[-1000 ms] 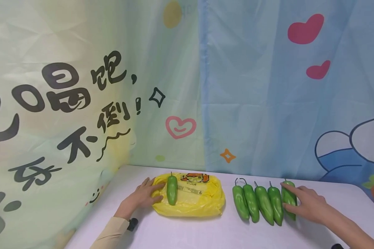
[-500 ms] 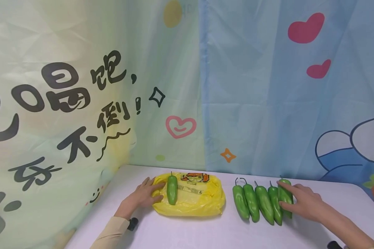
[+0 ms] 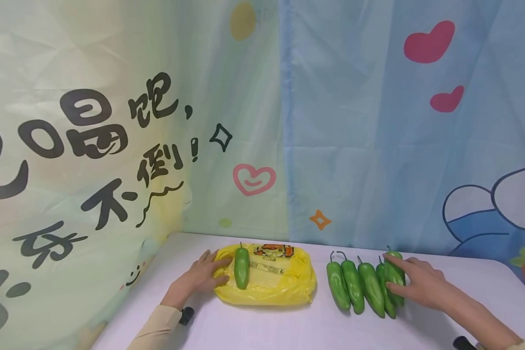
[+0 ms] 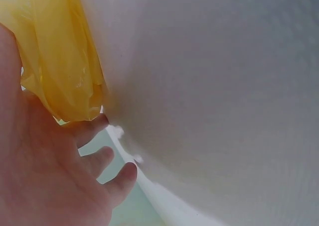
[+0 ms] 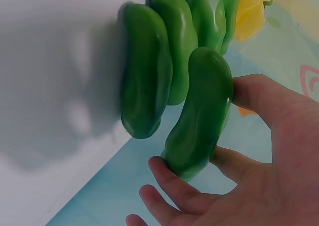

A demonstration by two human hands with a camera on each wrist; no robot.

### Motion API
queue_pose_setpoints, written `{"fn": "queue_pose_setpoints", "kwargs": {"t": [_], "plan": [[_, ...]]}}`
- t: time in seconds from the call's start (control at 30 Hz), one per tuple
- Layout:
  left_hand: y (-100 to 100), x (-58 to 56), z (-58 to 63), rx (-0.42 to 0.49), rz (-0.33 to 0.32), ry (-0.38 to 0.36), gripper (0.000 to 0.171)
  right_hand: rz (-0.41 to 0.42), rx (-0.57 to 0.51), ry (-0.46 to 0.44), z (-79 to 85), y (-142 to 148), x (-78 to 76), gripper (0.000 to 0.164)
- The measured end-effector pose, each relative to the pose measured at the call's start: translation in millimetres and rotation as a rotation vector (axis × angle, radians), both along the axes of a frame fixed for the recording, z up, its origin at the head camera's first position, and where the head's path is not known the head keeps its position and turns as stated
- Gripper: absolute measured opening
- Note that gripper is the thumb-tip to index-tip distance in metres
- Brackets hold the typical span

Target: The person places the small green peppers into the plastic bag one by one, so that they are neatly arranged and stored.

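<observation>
My right hand (image 3: 426, 284) pinches a long green pepper (image 5: 204, 106) between its thumb and fingers, at the right end of a row. The pepper's stem points to the back, and in the head view it overlaps the rightmost green pepper (image 3: 387, 291) of the row. On the left, the relaxed fingers of my left hand (image 3: 200, 272) touch the left end of a crumpled yellow plastic bag (image 3: 271, 287). Another green pepper (image 3: 241, 267) lies on top of that bag, just beside the left thumb and index finger.
Several green peppers (image 3: 369, 287) lie side by side on the white table (image 3: 288, 330), to the right of the bag. A printed curtain (image 3: 341, 121) hangs behind the table's back edge and along the left.
My right hand has moved left with its pepper, bringing it from beside the row to overlap the row's right end. The left hand and the bag have stayed put.
</observation>
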State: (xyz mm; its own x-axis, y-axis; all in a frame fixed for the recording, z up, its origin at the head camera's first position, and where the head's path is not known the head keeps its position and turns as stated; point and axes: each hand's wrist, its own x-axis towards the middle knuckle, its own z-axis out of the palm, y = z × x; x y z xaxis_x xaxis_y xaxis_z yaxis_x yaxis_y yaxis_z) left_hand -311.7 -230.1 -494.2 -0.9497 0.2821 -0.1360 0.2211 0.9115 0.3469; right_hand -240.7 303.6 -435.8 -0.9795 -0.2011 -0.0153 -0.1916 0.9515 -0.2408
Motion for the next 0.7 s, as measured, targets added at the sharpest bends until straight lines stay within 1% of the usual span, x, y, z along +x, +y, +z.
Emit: {"fn": "queue_pose_setpoints", "kwargs": {"t": [0.23,0.7], "plan": [[1,2.5,2.4,0.008,0.004,-0.003,0.057,0.006,0.015,0.001,1.6,-7,-0.3,0.073],[1,0.8,0.8,0.002,0.005,-0.004,0.057,0.021,-0.003,0.011,8.6,-21,-1.8,0.072]]}}
